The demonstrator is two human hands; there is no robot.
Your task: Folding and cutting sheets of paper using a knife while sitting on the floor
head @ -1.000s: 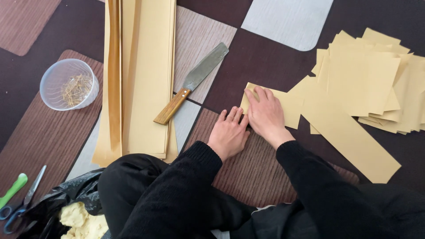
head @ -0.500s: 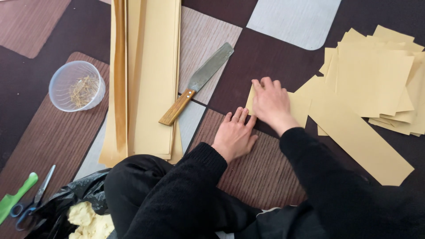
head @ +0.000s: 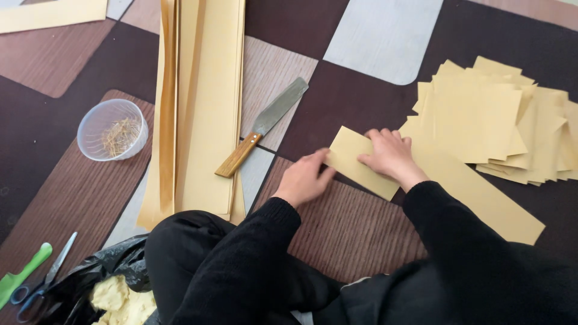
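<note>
Paper strip (head: 361, 161), long and yellow, is lying slantwise on the patterned mat (head: 337, 229) in front of the person's knees, and both hands are now working its near end. The right hand (head: 388, 155) is pressing flat on it with fingers spread, while the left hand (head: 306, 178), which was resting flat on the mat beside it a moment ago, is now pinching the strip's corner between thumb and fingers. The strip's end is showing farther out to the left than before (it was mostly covered by the right hand), so a fold or a crease seems to be getting made here, though I cannot tell whether one is formed yet.

Outward from the hands, a wooden-handled knife (head: 265, 125) is lying near a stack of long yellow sheets (head: 205, 108), with a clear plastic cup (head: 112, 129) of small thin bits beyond. A heap of cut yellow squares (head: 494, 114) is sitting to the right, partly cut off by the edge. Green-handled scissors (head: 30, 280) and a black bag (head: 102, 277) are only partly showing at the lower left, and the dark sleeves are hiding part of the mat.
</note>
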